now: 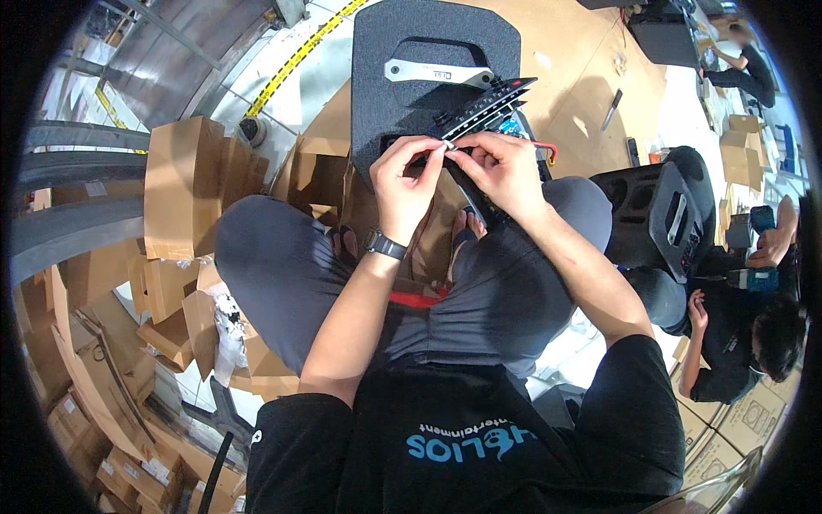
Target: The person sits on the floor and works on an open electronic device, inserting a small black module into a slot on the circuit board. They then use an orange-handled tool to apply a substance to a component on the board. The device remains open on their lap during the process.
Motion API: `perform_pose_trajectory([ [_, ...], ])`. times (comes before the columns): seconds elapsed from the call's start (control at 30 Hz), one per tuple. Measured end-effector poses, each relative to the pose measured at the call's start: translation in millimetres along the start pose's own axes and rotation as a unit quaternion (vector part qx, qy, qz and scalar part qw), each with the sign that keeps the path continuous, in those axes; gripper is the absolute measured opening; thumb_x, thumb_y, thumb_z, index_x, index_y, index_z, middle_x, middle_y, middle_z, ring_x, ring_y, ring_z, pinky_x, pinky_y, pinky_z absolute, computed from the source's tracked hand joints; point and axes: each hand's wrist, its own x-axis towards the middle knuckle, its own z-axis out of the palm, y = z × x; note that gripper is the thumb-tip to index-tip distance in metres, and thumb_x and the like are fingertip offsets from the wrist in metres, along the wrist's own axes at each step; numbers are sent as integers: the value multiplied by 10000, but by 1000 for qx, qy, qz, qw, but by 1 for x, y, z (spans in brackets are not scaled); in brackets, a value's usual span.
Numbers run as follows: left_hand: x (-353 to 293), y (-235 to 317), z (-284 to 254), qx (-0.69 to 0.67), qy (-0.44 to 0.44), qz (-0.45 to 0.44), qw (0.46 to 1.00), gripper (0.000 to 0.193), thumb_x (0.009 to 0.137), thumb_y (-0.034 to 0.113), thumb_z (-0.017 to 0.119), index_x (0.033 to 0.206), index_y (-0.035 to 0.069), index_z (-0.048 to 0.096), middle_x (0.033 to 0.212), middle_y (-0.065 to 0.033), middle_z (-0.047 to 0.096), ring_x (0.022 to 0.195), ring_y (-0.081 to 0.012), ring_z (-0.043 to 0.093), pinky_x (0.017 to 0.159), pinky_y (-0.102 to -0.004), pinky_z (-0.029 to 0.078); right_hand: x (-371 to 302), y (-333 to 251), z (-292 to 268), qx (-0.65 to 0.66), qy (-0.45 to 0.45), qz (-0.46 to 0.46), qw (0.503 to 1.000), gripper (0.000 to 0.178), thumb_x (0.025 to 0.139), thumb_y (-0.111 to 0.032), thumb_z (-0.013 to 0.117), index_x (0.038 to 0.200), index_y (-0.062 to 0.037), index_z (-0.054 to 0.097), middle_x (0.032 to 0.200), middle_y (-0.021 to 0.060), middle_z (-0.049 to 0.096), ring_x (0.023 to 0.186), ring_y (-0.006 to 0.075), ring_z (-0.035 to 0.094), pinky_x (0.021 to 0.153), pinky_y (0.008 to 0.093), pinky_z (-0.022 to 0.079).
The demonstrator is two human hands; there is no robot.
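In front of me lies a black speaker cabinet (377, 103) with a recessed handle and a pale bar (437, 74) across it. A black panel (492, 104) with a row of small fittings leans out at a slant from the cabinet; bits of blue and a red wire (548, 151) show behind it. At the panel's lower edge, my left hand (407, 182) pinches a tiny white piece (448, 146) between thumb and finger. The fingertips of my right hand (505, 174) are closed on the same piece from the other side. Its exact kind is too small to tell.
Open cardboard boxes (181, 188) crowd my left. A knife-like tool (612, 110) lies on the cardboard at the far right. Another black speaker (655, 210) stands to my right, next to a co-worker (728, 343) with a teal power drill (753, 278). A second person (752, 68) sits farther off.
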Motion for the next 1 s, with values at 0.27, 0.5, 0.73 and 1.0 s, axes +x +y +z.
perform_pose_trajectory([
  [0.27,6,9,6,112,45,63,991,110,868,-41,735,974,-25,707,938,-116,729,863,-201,710,782,-300,536,8,8,0,-30,-4,-63,998,161,835,-160,794,963,-74,746,705,75,663,576,203,636,543,342,500],
  [0.5,0,6,12,89,66,40,993,107,887,-37,727,991,-28,703,958,-98,733,880,-173,700,802,-285,533,9,8,1,-53,-7,-101,993,163,885,-174,765,999,-65,724,669,70,624,551,180,608,531,322,479],
  [0.73,-5,-4,13,-124,43,-143,981,134,936,11,727,1062,0,685,1007,-51,731,910,-83,665,829,-218,518,4,8,5,-53,-2,-67,996,169,882,-176,770,1005,-73,717,559,51,514,505,177,545,501,339,429],
  [1.0,3,-7,1,-242,32,-217,945,146,882,-12,777,980,40,682,938,-27,716,861,-90,664,799,-218,518,3,11,4,-21,-4,-66,998,182,872,-166,784,1016,-67,734,576,51,528,498,159,521,501,326,419],
])
